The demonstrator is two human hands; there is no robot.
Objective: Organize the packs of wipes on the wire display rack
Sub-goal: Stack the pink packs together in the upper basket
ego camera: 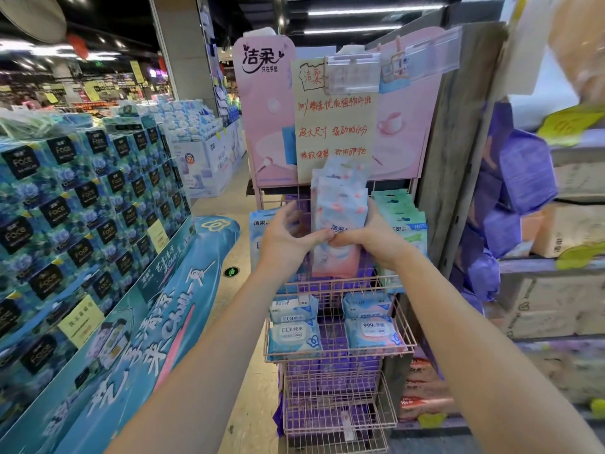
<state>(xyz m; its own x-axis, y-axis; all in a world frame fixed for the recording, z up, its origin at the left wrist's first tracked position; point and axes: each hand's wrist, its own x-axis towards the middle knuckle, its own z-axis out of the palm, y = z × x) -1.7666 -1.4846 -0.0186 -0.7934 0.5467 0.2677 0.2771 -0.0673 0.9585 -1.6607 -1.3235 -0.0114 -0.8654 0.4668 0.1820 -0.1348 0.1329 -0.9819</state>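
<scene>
Held item: a bundle of pink-and-blue wipe packs (pixel 340 204), upright in front of the top tier of the wire display rack (pixel 340 352), at its middle.
Right hand (pixel 376 239): wrapped round the bundle's lower right edge, thumb across the front, carrying it.
Left hand (pixel 286 239): fingers spread and loosely curved, with only the thumb tip touching the bundle's lower front.
Handling: probably light, soft film pouches that flex and slide on one another; the stack already fans out at its top, so it could slip apart.
Where to hold: low and across the whole stack, squeezing front to back, with the other hand squaring the loose tops.
Neighbours on the rack: green wipe packs (pixel 397 211) at the top tier's right, blue packs (pixel 258 231) at its left, leaving a narrow middle gap.
Basket below: EDI packs (pixel 293 337) and 999 packs (pixel 373 332) lie flat.
Above the rack: a handwritten sign (pixel 334 126) hangs just behind the bundle's top and may snag.
Right of the rack: purple packs (pixel 523 172) crowd a shelf.
</scene>
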